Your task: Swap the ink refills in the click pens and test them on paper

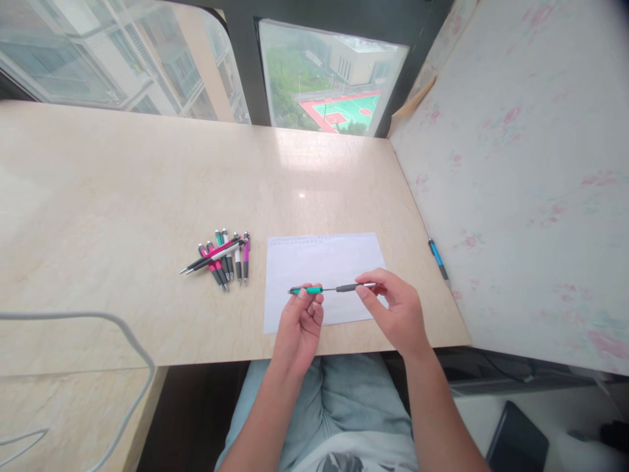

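Note:
Between my two hands a ballpoint pen is in two parts, with a thin dark refill (329, 290) bridging the gap. My left hand (301, 321) is closed on the green pen barrel (313, 290), its clip end pointing left. My right hand (396, 308) pinches the pen's dark grip section (346, 288), whose silvery tip shows by the fingers at the right. Both parts are held level above a white sheet of paper (322, 262), which has faint rows of marks along its top edge.
Several pens (238, 262) in pink, white, green and purple lie heaped left of the paper. A blue pen (437, 257) rests by the papered wall (521, 164) at the right. A grey cable (111, 316) loops over the desk's (122, 196) left side. Windows stand behind.

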A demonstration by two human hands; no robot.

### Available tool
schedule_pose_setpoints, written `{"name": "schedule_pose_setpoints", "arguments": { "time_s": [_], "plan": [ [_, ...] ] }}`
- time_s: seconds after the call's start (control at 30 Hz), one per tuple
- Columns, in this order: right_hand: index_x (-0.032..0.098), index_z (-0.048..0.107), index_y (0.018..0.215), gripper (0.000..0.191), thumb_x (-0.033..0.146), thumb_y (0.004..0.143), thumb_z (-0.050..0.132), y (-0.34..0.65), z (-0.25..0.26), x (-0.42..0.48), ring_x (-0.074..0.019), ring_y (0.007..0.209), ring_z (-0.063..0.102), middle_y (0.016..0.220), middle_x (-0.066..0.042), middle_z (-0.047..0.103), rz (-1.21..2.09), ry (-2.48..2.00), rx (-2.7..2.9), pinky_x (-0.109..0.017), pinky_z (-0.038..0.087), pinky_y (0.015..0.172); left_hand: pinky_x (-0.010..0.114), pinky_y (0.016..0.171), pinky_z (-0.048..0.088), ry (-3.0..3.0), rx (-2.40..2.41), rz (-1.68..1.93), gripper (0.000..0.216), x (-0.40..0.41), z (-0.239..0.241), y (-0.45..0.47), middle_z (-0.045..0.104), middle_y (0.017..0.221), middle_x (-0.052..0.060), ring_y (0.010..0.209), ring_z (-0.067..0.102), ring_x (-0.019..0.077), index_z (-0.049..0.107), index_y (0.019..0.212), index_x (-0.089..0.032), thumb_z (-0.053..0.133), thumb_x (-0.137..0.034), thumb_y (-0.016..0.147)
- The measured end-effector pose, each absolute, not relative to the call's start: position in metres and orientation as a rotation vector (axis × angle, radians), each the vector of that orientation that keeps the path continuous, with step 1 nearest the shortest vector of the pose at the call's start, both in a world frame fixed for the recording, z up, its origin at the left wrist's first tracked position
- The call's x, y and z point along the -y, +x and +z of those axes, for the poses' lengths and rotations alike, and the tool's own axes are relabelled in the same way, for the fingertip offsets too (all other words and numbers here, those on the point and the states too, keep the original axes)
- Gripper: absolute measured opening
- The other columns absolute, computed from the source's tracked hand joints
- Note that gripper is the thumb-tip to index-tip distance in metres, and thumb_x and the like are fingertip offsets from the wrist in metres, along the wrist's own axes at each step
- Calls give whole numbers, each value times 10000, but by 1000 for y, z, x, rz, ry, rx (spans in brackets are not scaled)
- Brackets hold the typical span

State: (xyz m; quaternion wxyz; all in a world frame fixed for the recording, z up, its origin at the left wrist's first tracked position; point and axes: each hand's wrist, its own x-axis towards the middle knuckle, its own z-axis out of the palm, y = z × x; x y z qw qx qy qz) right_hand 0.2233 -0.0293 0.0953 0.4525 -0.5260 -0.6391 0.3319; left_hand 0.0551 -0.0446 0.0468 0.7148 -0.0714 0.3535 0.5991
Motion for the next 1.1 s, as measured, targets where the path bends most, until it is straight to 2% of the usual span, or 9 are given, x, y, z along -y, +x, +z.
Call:
{"name": "schedule_pose_setpoints", "arguments": {
  "time_s": [0.2, 0.5, 0.7, 0.9, 1.0, 1.1],
  "plan": [
    [239, 690, 925, 69, 245, 880, 638, 223, 98, 31, -160, 786, 640, 900, -26, 687, 812, -1296, 1486, -286, 519, 672, 128, 611, 569, -277, -747, 1315, 150, 43, 48, 53, 707, 902, 67, 718, 672, 81, 672, 910, -97, 524, -107, 931],
    [227, 706, 932, 105, 288, 851, 679, 223, 102, 34, -149, 678, 641, 801, -24, 685, 833, -1337, 1291, -286, 547, 613, 131, 627, 575, -303, -716, 1313, 157, 43, 46, 52, 703, 911, 71, 734, 671, 82, 675, 910, -92, 520, -105, 933],
    [195, 692, 959, 197, 324, 811, 699, 237, 68, 26, -171, 653, 669, 771, -48, 723, 973, -1485, 1189, -277, 531, 525, 125, 643, 574, -228, -761, 1345, 110, 41, 43, 48, 716, 947, 83, 746, 680, 81, 688, 901, -105, 578, -117, 902],
    [179, 704, 976, 258, 373, 810, 668, 246, 33, 21, -220, 778, 709, 827, -80, 745, 1008, -1626, 1191, -312, 559, 601, 143, 675, 580, -38, -817, 1393, 101, 40, 33, 43, 729, 965, 74, 766, 693, 94, 706, 906, -124, 713, -159, 812],
    [193, 718, 947, 224, 368, 831, 638, 242, 27, 19, -218, 826, 701, 892, -75, 748, 892, -1682, 1299, -323, 560, 663, 151, 690, 579, 32, -860, 1401, 140, 38, 30, 42, 736, 969, 68, 770, 697, 96, 712, 911, -138, 747, -178, 782],
    [198, 715, 930, 195, 332, 869, 588, 235, 25, 14, -209, 846, 675, 939, -73, 740, 659, -1725, 1448, -307, 532, 657, 153, 694, 575, 82, -890, 1409, 168, 36, 30, 42, 743, 966, 68, 775, 699, 97, 716, 911, -147, 771, -192, 758]
  ]
}}
